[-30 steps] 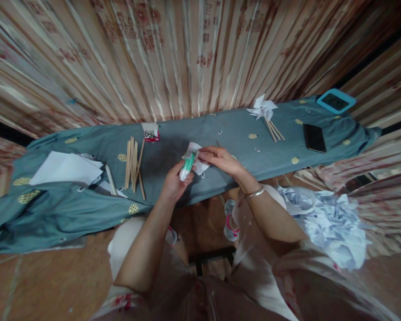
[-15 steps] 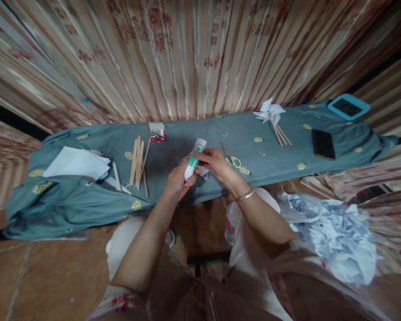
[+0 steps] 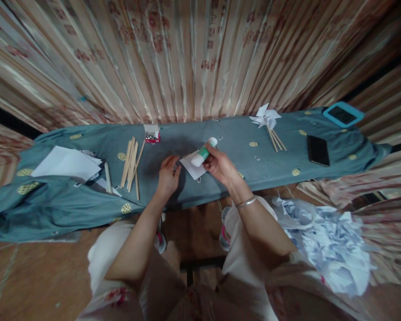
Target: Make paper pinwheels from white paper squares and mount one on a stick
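Observation:
My right hand (image 3: 219,164) grips a white and green glue stick (image 3: 202,154), tilted over a small piece of white paper (image 3: 193,168) on the cloth. Left of that paper is my left hand (image 3: 169,175), its fingers apart and holding nothing. The scissors seen earlier are hidden behind my right hand and wrist. Wooden sticks (image 3: 129,162) lie in a loose bundle to the left. Behind them stands an open little red and white box (image 3: 152,135) with shiny metal pieces inside.
White paper sheets (image 3: 68,162) and a white pen-like stick (image 3: 107,177) lie far left. Rightward are a paper pinwheel (image 3: 266,117) with wooden sticks, a black phone (image 3: 318,150) and a blue-framed device (image 3: 343,114). A plastic bag of crumpled paper (image 3: 337,243) sits below right.
My left hand has let go of the glue stick and moved left. The glue stick, now in my right hand alone, has come over the paper and tilted further.

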`<state>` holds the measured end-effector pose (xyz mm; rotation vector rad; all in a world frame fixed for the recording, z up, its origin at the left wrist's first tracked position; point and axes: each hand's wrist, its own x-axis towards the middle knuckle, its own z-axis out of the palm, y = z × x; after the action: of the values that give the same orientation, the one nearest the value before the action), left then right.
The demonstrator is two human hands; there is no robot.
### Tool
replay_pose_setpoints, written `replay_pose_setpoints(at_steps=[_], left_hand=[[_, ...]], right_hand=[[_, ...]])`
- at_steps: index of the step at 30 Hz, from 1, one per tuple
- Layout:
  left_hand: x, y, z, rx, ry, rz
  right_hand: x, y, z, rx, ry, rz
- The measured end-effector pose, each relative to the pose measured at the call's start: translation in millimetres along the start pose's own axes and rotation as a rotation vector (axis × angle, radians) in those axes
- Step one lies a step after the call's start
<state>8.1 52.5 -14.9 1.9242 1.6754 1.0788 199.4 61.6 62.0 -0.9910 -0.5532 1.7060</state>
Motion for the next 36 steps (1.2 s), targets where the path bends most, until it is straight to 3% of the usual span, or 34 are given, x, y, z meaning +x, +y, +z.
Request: replay_pose_setpoints(at_steps=[4, 8, 14, 18, 23, 29, 36], left_hand=[[5.6, -6.6, 3.3, 0.177, 0.018, 0.063], [-2.4, 6.6, -3.6, 0.285, 0.012, 0.174], [-28.7, 29.4, 7.4, 0.19, -0.187, 0.431], [-37.0, 29.1, 20.7, 0.224, -0.274, 0.421], [-33.5, 29.5, 24.1, 0.221, -0.338, 0.384], [-31.8, 33.0, 25.3, 0.202, -0.35, 0.336], [-33.1, 33.2, 26.2, 0.168, -0.356, 0.304]], right_hand=[[4.3, -2.5, -14.9, 0.017, 0.03, -0.005], [14.8, 2.3, -36.0, 0.007, 0.08, -0.084], [26.2, 4.1, -58.3, -0.15, 0.176, -0.257], [24.6, 1.7, -58.3, -0.349, 0.215, -0.328], [23.9, 7.8, -46.4, -0.547, 0.176, -0.352], [22.6, 15.4, -35.4, -0.694, 0.133, -0.362], [26.5, 22.6, -43.8, -0.774, 0.109, -0.363]])
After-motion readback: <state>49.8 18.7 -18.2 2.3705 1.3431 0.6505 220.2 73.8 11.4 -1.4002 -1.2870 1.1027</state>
